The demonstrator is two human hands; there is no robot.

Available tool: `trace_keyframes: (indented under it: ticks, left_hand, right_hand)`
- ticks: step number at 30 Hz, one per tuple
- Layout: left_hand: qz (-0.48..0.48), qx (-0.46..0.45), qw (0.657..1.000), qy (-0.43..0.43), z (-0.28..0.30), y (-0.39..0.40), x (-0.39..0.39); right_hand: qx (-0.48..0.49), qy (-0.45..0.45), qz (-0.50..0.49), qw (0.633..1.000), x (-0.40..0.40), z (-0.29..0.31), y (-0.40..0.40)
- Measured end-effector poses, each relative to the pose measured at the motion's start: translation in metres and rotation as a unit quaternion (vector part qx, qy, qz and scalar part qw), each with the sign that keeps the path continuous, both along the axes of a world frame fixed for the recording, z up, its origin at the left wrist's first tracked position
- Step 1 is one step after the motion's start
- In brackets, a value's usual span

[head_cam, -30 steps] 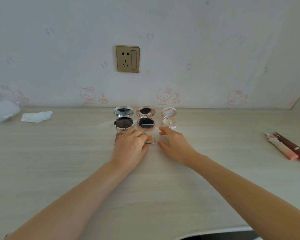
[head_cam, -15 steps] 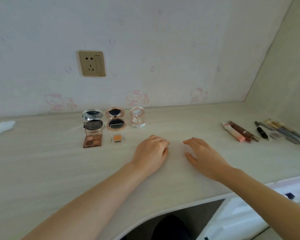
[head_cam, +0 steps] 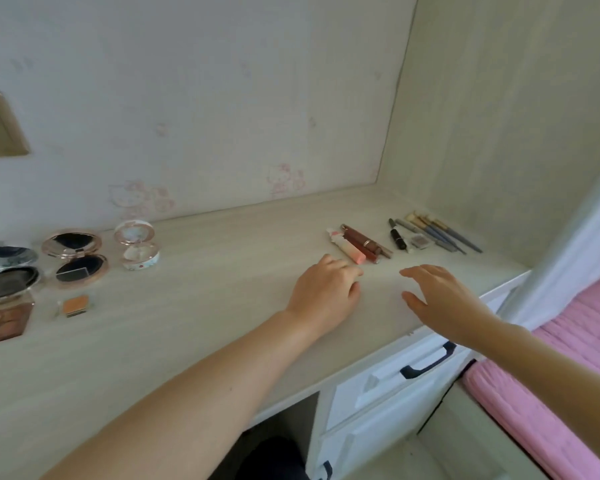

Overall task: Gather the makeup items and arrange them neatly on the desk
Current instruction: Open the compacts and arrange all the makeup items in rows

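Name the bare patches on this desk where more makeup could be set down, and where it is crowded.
Bare: between the white compact and the lip tubes, behind the left hand; also the front strip. Crowded: the pencils at the right wall.

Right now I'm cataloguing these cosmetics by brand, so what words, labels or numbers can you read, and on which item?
No text can be read in this view.
pink tube: no print shows.
brown tubes: a gold band only, no lettering legible.
black lipstick: too small to read.
white compact: a pattern, blurred, no words.
wall: faint pink cartoon cat prints, no lettering.
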State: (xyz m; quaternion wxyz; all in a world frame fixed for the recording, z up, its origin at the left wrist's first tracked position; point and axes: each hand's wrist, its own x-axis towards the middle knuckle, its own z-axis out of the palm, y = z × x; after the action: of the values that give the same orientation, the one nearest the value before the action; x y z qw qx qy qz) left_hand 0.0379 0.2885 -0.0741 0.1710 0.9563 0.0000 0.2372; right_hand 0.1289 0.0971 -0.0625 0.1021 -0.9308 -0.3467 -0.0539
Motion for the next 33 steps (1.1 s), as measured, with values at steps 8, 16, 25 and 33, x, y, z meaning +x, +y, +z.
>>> trace_keyframes:
  ticks: [8,16,25,33]
  left_hand:
    - [-0.026,-0.002,1.000,0.006,0.009,-0.028,0.089]
    - [-0.013,-0.008,0.998,0.064,0.014,-0.026,0.171]
    - [-0.004,0.067,0.981,0.181,0.015,-0.041,0.218]
    - [-0.008,-0.041,0.987,0.158,0.019,-0.046,0.216]
  right_hand:
    - [-0.007,-0.006,-0.062,0.998,0.088,0.003,-0.017]
    - [-0.001,0.032,-0.138,0.990,0.137,-0.001,-0.005]
    - [0.028,0.019,-0.162,0.986,0.153,-0.013,0.009]
    - [0.117,0.026,-0.163,0.979,0.149,-0.020,0.008]
